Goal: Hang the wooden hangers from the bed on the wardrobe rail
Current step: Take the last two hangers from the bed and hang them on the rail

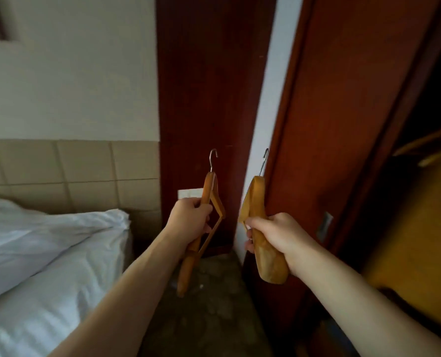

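My left hand (189, 217) grips a wooden hanger (209, 191) by one arm, its metal hook pointing up in front of a dark wooden panel. My right hand (278, 235) holds a second, broader wooden hanger (255, 199), also hook up, beside the reddish wardrobe door (343, 112). The bed (47, 253) with white bedding lies at the lower left. Inside the open wardrobe at the far right, blurred wooden hangers (430, 148) show in the dark; the rail itself is hidden.
A narrow strip of dark patterned floor (209, 305) runs between the bed and the wardrobe. A beige padded headboard (72, 173) lines the wall behind the bed. A metal handle (325, 225) sits on the wardrobe door. A yellowish panel (420, 240) fills the wardrobe's lower part.
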